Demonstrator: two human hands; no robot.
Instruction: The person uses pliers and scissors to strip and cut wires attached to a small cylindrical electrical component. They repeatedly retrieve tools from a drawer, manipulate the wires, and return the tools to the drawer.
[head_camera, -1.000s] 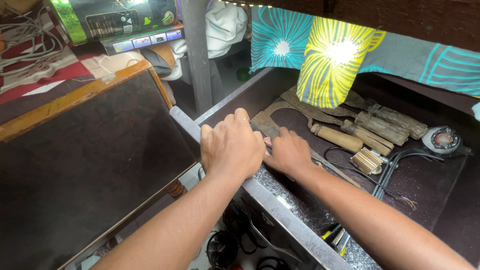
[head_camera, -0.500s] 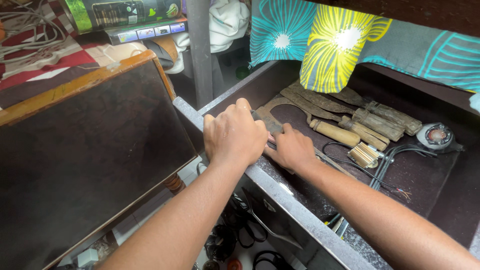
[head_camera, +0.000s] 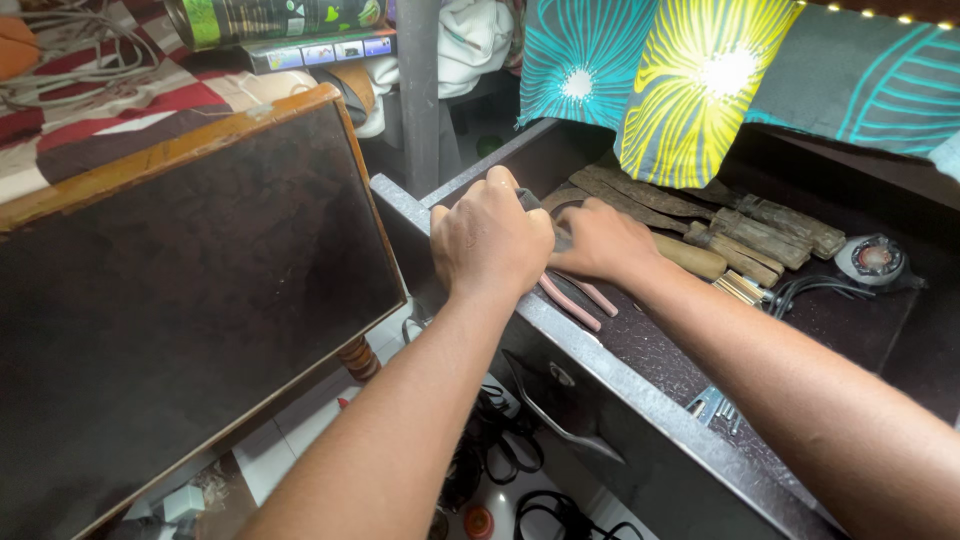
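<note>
Both my hands meet at the front left corner of an open dark drawer (head_camera: 640, 385). My left hand (head_camera: 490, 240) is curled over the drawer's rim, its fingers closed around a dark tool (head_camera: 545, 215) whose shape is mostly hidden. My right hand (head_camera: 605, 240) lies inside the drawer right beside it, thumb touching the same dark tool; its fingers are hidden. The two pink handles of a pair of pliers (head_camera: 572, 298) stick out from under both hands, lying on the drawer floor.
Several old wooden-handled tools (head_camera: 745, 230) lie at the back of the drawer, with a round dial device (head_camera: 875, 258) and black cable to the right. A patterned cloth (head_camera: 700, 85) hangs above. A dark wood-framed board (head_camera: 180, 290) leans at left. Cables lie on the floor below.
The view has shifted slightly. Both hands stayed at the drawer's front corner, and the pink plier handles now show beneath them.
</note>
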